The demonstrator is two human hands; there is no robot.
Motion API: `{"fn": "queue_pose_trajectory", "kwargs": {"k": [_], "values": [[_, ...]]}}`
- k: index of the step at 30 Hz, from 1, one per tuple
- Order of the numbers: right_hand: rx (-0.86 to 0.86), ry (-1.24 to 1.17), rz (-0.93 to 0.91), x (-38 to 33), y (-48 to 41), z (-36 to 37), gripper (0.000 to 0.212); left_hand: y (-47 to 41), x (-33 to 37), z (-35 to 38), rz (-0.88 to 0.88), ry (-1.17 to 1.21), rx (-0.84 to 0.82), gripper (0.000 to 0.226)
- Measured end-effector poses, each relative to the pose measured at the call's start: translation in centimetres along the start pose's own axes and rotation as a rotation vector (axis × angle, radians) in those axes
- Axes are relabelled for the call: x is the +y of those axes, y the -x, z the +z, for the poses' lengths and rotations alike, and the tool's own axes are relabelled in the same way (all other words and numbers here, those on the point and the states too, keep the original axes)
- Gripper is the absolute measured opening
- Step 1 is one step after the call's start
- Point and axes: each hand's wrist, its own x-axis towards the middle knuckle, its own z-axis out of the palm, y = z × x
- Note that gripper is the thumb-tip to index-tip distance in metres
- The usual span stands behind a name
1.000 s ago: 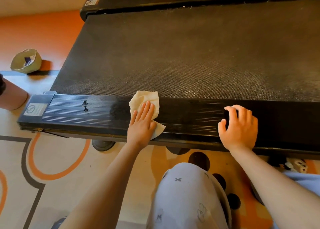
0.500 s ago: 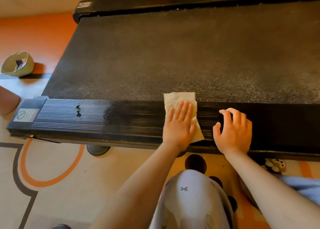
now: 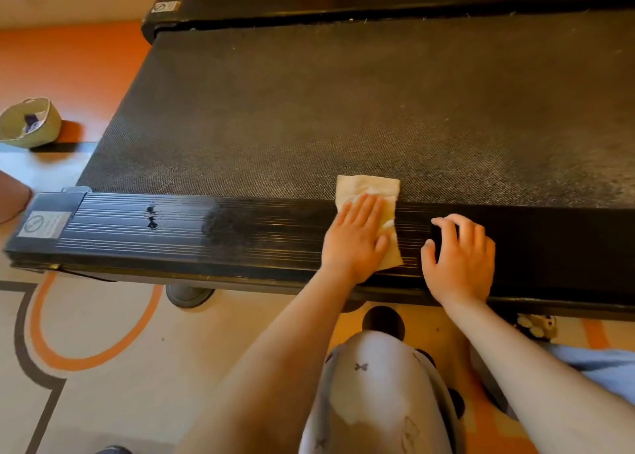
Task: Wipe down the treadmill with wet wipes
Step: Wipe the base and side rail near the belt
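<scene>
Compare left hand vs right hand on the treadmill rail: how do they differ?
The left hand lies flat, fingers straight and together, pressing the wet wipe onto the side rail; the right hand has fingers spread and slightly arched. The left hand covers part of the wet wipe; the right hand touches bare rail and holds nothing. Shared: both rest palm down on the same near rail, side by side, not touching.

Treadmill (image 3: 343,109) spans the far half, its belt behind the near side rail (image 3: 240,233). Wipe (image 3: 367,187) lies on the rail, far edge over the belt, with left hand (image 3: 355,240) flat on it. Right hand (image 3: 460,257) rests on the rail just right of the wipe. Knee (image 3: 378,385) near, between the arms. Basket (image 3: 31,123) on the floor (image 3: 103,333), far left.
</scene>
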Motion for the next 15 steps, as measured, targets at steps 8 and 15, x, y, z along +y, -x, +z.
{"fn": "queue_pose_trajectory", "kwargs": {"k": [8, 15], "values": [[-0.039, -0.064, 0.032, -0.4, -0.4, -0.1, 0.028, 6.0, -11.5, -1.9, -0.271, 0.002, 0.095, 0.076], [-0.162, -0.107, -0.201, -7.2, -0.5, 0.9, 0.036, 9.7, -19.3, -3.3, -0.415, -0.008, 0.133, 0.074]]}}
